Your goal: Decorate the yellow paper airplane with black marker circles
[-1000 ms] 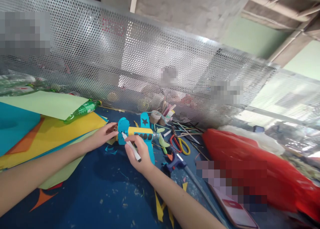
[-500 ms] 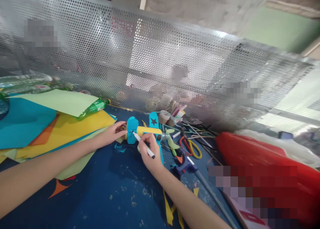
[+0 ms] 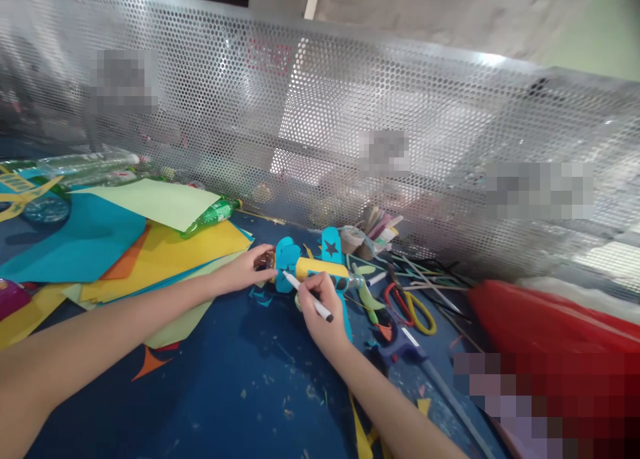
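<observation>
A paper model plane [image 3: 320,267], with a yellow body, blue wings, a blue propeller and a black star on its tail, lies on the blue table [image 3: 240,385]. My left hand [image 3: 247,268] pinches its nose end by the propeller. My right hand [image 3: 320,309] is closed round a white marker pen [image 3: 307,297], whose tip rests on the blue propeller piece. The hand covers part of the plane's body.
Sheets of yellow, blue and pale green paper [image 3: 150,242] are stacked at the left, with a green bottle [image 3: 213,215] on them. Scissors [image 3: 413,307], sticks and tape rolls lie right of the plane. A red bag [image 3: 545,325] fills the right. A perforated metal screen [image 3: 320,125] stands behind.
The view has swung left and down, so everything sits further right in the picture. Both hands keep their hold; the pen tip stays at the propeller.
</observation>
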The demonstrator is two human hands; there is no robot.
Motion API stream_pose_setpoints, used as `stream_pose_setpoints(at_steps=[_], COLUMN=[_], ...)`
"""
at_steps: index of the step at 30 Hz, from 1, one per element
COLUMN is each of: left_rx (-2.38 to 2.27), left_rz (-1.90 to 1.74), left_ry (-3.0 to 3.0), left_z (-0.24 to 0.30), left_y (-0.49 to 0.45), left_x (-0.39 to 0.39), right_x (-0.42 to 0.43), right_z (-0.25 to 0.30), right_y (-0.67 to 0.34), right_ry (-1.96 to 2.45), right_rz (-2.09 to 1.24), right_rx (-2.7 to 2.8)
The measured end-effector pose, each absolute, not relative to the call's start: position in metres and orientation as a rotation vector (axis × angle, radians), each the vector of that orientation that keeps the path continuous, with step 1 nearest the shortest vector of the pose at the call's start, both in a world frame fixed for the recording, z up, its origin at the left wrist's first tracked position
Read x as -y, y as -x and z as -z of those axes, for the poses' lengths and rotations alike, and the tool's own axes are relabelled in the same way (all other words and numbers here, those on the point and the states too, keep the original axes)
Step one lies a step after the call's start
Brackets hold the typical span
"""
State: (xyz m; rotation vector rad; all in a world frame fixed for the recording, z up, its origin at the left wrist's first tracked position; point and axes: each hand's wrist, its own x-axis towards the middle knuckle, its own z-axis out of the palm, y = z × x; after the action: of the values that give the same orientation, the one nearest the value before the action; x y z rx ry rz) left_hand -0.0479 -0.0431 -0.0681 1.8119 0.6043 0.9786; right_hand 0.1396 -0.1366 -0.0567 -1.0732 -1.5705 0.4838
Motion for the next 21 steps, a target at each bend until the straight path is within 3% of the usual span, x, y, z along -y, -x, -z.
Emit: stream_pose_setpoints(at_steps=[21], left_rx=[-0.617], left_rz=[-0.995], left_ry=[-1.780], left_z=[0.0666], left_y=[0.0464], left_x=[0.0445], right_x=[0.1360], right_z=[0.0557], right_y=[-0.1392], right_ry=[1.126], right_rz=[-0.504], right_rx=[1.551])
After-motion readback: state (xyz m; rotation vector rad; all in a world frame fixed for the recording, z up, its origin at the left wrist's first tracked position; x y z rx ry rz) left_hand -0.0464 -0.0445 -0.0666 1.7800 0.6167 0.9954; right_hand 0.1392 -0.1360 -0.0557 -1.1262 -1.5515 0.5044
